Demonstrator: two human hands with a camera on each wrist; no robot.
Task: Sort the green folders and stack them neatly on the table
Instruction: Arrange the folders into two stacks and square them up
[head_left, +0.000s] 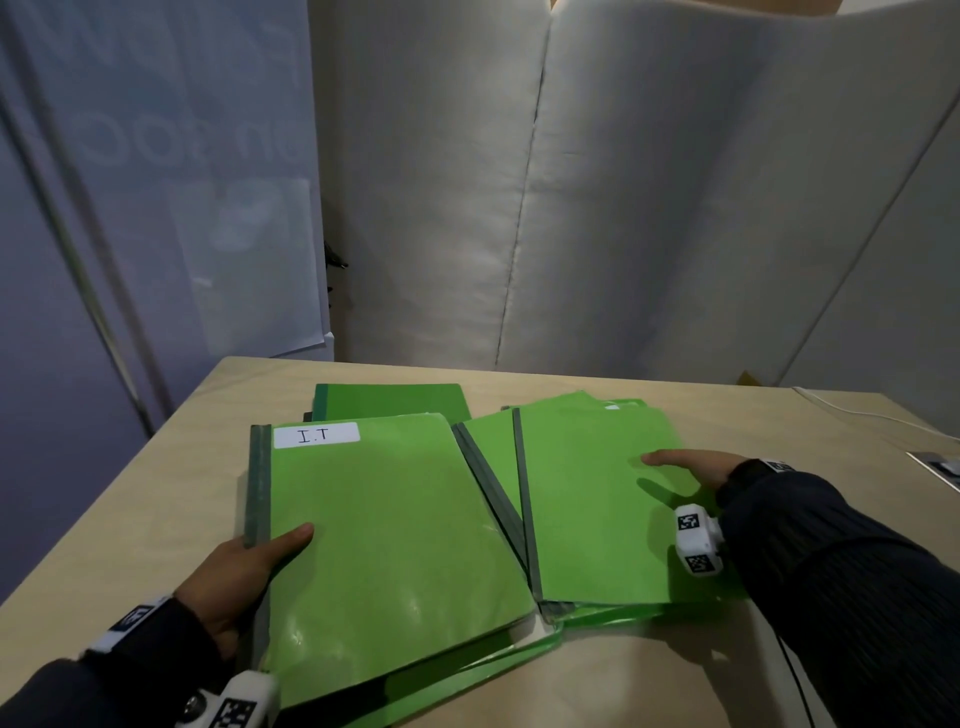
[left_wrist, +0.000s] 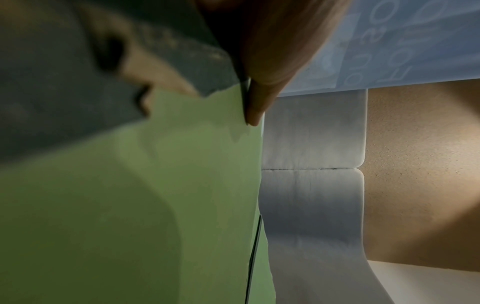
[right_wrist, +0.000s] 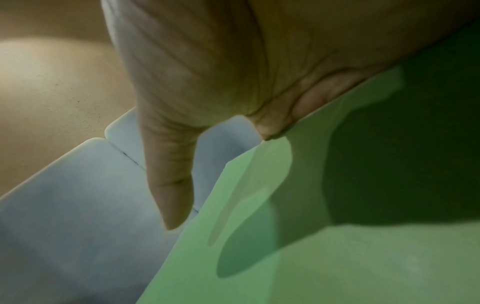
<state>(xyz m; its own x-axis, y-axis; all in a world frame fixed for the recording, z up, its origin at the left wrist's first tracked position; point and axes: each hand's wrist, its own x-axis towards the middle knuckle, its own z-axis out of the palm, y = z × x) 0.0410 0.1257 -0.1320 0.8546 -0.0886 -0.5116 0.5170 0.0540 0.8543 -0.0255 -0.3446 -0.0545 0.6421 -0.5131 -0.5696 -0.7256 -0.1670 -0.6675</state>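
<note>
Several green folders lie spread on the wooden table (head_left: 156, 519). The nearest, the "I.T" folder (head_left: 384, 519), tops a small pile at the left. My left hand (head_left: 244, 577) grips it at its dark spine, thumb (left_wrist: 259, 82) on the cover (left_wrist: 155, 185). On the right, another green folder (head_left: 597, 509) tops a second pile. My right hand (head_left: 696, 467) holds its right edge, fingers (right_wrist: 298, 102) tucked under and thumb (right_wrist: 171, 174) stretched just over the cover (right_wrist: 311, 257). One folder (head_left: 491, 447) lies slanted between the piles, and a darker one (head_left: 389, 400) lies behind.
White foam panels (head_left: 623, 208) stand behind the table, and a blue-grey banner (head_left: 156, 156) hangs at the left. A white cable (head_left: 852, 410) and a small device (head_left: 935, 467) lie at the table's right edge. Bare tabletop shows in front of the piles.
</note>
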